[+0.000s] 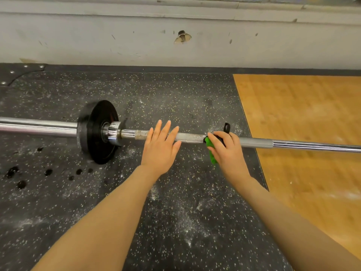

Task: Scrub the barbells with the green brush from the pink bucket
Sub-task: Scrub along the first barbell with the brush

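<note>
Half the green brush (pixel 212 153) hidden under right hand (pixel 226 151).

The bar (pixel 191 138) runs off both side edges of the view, so neither of its ends shows, and the left hand (pixel 161 146) lies across it and covers a short stretch of its rough part. The right hand (pixel 226 151) wraps the green brush (pixel 212 152), hiding most of it: only a strip of bristles, a bit of black body and a strap loop show, and whether the bristles touch the bar cannot be told. The black plate (pixel 97 132) hides the floor (pixel 175 90) behind it, and both forearms are cut off by the bottom edge.
</note>
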Action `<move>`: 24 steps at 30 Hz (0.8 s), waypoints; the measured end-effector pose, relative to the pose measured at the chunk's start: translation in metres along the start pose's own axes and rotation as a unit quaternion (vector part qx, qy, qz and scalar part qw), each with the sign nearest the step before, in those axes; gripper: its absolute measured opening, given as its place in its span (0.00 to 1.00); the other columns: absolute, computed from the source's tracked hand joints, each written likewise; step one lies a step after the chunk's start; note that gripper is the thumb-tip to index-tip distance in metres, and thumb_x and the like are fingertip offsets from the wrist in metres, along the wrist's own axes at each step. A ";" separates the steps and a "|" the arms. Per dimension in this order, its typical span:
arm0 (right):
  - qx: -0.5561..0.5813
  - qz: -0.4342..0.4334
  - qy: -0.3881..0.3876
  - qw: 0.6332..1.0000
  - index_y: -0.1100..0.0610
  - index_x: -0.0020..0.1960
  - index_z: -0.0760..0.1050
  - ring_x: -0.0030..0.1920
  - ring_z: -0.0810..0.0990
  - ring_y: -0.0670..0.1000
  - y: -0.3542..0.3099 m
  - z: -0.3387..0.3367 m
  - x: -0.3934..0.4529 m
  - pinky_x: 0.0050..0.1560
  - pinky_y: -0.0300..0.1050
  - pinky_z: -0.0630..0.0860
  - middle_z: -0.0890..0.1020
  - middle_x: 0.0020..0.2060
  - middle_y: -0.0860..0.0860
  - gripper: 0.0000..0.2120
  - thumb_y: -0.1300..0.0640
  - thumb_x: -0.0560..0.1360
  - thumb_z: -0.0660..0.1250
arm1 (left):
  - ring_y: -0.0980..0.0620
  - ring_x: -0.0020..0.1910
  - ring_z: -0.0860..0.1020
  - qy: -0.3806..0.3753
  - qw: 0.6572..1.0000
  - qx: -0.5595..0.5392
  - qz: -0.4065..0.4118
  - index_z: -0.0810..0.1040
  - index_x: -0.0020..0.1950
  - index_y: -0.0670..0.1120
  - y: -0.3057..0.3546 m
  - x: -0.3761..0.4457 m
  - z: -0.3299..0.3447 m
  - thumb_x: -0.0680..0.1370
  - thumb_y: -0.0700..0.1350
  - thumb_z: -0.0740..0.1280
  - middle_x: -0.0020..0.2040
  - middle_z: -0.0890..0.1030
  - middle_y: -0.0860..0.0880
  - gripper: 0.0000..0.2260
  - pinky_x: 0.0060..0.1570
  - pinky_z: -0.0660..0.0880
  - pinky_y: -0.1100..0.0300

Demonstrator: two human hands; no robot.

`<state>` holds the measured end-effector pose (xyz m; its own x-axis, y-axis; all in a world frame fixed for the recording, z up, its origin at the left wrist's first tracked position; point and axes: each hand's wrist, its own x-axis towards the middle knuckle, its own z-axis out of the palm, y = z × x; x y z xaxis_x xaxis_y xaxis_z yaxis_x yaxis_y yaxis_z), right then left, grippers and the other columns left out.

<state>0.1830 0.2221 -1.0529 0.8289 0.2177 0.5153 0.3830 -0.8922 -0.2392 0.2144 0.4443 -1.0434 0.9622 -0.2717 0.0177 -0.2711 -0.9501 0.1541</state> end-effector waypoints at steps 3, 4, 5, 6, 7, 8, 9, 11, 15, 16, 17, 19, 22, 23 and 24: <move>-0.006 -0.022 0.012 1.000 0.64 0.62 0.76 0.56 0.71 0.59 -0.009 0.013 0.019 0.55 0.54 0.73 0.78 0.57 0.60 0.15 0.59 0.77 0.64 | 0.48 0.78 0.42 -0.023 0.999 -0.021 -0.007 0.55 0.78 0.52 -0.001 0.021 -0.005 0.83 0.56 0.45 0.79 0.50 0.50 0.23 0.74 0.40 0.50; -0.011 -0.031 0.014 0.999 0.64 0.62 0.77 0.55 0.71 0.59 -0.012 0.019 0.027 0.55 0.54 0.72 0.78 0.56 0.60 0.15 0.58 0.77 0.63 | 0.48 0.77 0.41 -0.032 0.999 -0.025 -0.009 0.54 0.78 0.52 -0.002 0.028 -0.007 0.83 0.55 0.44 0.79 0.50 0.50 0.23 0.74 0.40 0.50; -0.018 -0.040 0.011 0.999 0.63 0.61 0.77 0.54 0.72 0.59 -0.015 0.026 0.035 0.55 0.54 0.72 0.78 0.56 0.60 0.15 0.58 0.78 0.62 | 0.48 0.77 0.41 -0.040 0.999 -0.026 -0.010 0.55 0.78 0.53 -0.003 0.034 -0.008 0.83 0.55 0.44 0.79 0.50 0.51 0.23 0.74 0.40 0.50; -0.030 -0.046 0.005 0.998 0.63 0.61 0.77 0.53 0.73 0.60 -0.017 0.033 0.042 0.54 0.54 0.73 0.78 0.55 0.59 0.15 0.57 0.77 0.63 | 0.48 0.77 0.41 -0.046 0.999 -0.027 -0.009 0.55 0.78 0.53 -0.004 0.039 -0.010 0.84 0.55 0.44 0.79 0.51 0.51 0.22 0.74 0.40 0.50; -0.042 -0.047 -0.003 0.998 0.63 0.61 0.77 0.52 0.75 0.61 -0.017 0.039 0.048 0.52 0.54 0.74 0.79 0.55 0.59 0.15 0.58 0.76 0.65 | 0.48 0.77 0.42 -0.050 0.998 -0.028 -0.007 0.55 0.78 0.53 -0.005 0.044 -0.011 0.84 0.54 0.44 0.79 0.51 0.51 0.22 0.74 0.40 0.50; -0.053 -0.044 -0.010 0.998 0.63 0.60 0.77 0.50 0.76 0.61 -0.016 0.044 0.053 0.51 0.54 0.75 0.79 0.54 0.59 0.15 0.58 0.75 0.67 | 0.48 0.78 0.42 -0.052 0.998 -0.031 -0.006 0.55 0.78 0.53 -0.006 0.048 -0.012 0.84 0.54 0.44 0.79 0.51 0.51 0.22 0.74 0.41 0.50; -0.061 -0.039 -0.016 0.997 0.62 0.60 0.78 0.49 0.76 0.61 -0.015 0.047 0.057 0.50 0.54 0.76 0.79 0.53 0.59 0.15 0.58 0.75 0.67 | 0.48 0.78 0.42 -0.051 0.998 -0.033 -0.004 0.55 0.78 0.53 -0.006 0.050 -0.012 0.84 0.55 0.44 0.79 0.52 0.51 0.22 0.75 0.41 0.50; -0.067 -0.034 -0.021 0.997 0.62 0.59 0.77 0.48 0.76 0.61 -0.008 0.047 0.060 0.49 0.53 0.76 0.79 0.51 0.58 0.14 0.57 0.76 0.65 | 0.48 0.78 0.44 -0.042 0.999 -0.034 0.001 0.56 0.78 0.53 -0.008 0.054 -0.010 0.83 0.55 0.45 0.79 0.53 0.51 0.22 0.75 0.42 0.50; -0.070 -0.038 -0.020 0.997 0.63 0.59 0.77 0.47 0.75 0.61 0.026 0.033 0.050 0.46 0.54 0.76 0.79 0.51 0.58 0.14 0.58 0.76 0.67 | 0.48 0.78 0.44 -0.030 0.999 -0.027 0.006 0.56 0.78 0.53 -0.011 0.056 -0.006 0.83 0.55 0.45 0.79 0.54 0.51 0.22 0.75 0.42 0.50; -0.072 -0.035 -0.017 0.997 0.63 0.58 0.77 0.47 0.74 0.60 0.036 0.028 0.046 0.46 0.54 0.75 0.79 0.51 0.58 0.13 0.56 0.78 0.65 | 0.48 0.78 0.44 -0.029 0.999 -0.026 0.006 0.56 0.78 0.53 -0.011 0.055 -0.005 0.83 0.55 0.45 0.79 0.54 0.51 0.23 0.75 0.42 0.50; -0.076 -0.028 -0.015 0.997 0.62 0.58 0.78 0.47 0.73 0.59 0.044 0.025 0.043 0.45 0.54 0.75 0.79 0.51 0.58 0.14 0.54 0.78 0.62 | 0.49 0.78 0.43 -0.028 0.999 -0.026 0.006 0.56 0.78 0.53 -0.011 0.055 -0.005 0.83 0.55 0.44 0.79 0.53 0.52 0.23 0.75 0.41 0.51; -0.081 -0.010 -0.015 0.997 0.61 0.57 0.78 0.48 0.72 0.58 0.050 0.022 0.041 0.46 0.54 0.74 0.79 0.51 0.57 0.16 0.52 0.79 0.59 | 0.48 0.78 0.43 -0.020 0.999 -0.028 0.005 0.56 0.78 0.53 -0.009 0.053 -0.004 0.83 0.55 0.44 0.79 0.54 0.52 0.23 0.75 0.41 0.51; -0.078 0.002 -0.009 0.997 0.62 0.58 0.78 0.49 0.73 0.60 0.039 0.029 0.043 0.48 0.54 0.74 0.79 0.52 0.59 0.17 0.54 0.79 0.58 | 0.48 0.78 0.44 -0.008 1.000 -0.025 0.001 0.57 0.77 0.53 -0.007 0.052 -0.004 0.83 0.55 0.45 0.79 0.54 0.51 0.23 0.75 0.42 0.50; -0.078 -0.002 -0.008 0.997 0.63 0.59 0.78 0.48 0.74 0.60 0.034 0.031 0.045 0.48 0.54 0.74 0.79 0.52 0.59 0.17 0.54 0.79 0.58 | 0.48 0.78 0.44 -0.005 1.000 -0.024 0.000 0.58 0.77 0.53 -0.006 0.051 -0.003 0.83 0.55 0.45 0.78 0.54 0.51 0.23 0.74 0.42 0.51; -0.079 -0.006 -0.007 0.997 0.63 0.59 0.78 0.48 0.74 0.61 0.030 0.033 0.046 0.47 0.54 0.74 0.79 0.52 0.59 0.17 0.54 0.80 0.58 | 0.48 0.78 0.44 -0.003 1.000 -0.022 -0.001 0.58 0.77 0.53 -0.006 0.051 -0.003 0.83 0.55 0.45 0.78 0.54 0.51 0.23 0.74 0.41 0.51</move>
<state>0.2462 0.2184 -1.0631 0.8304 0.2335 0.5059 0.3254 -0.9402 -0.1002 0.2646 0.4362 -1.0406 0.9625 -0.2711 0.0108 -0.2678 -0.9431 0.1971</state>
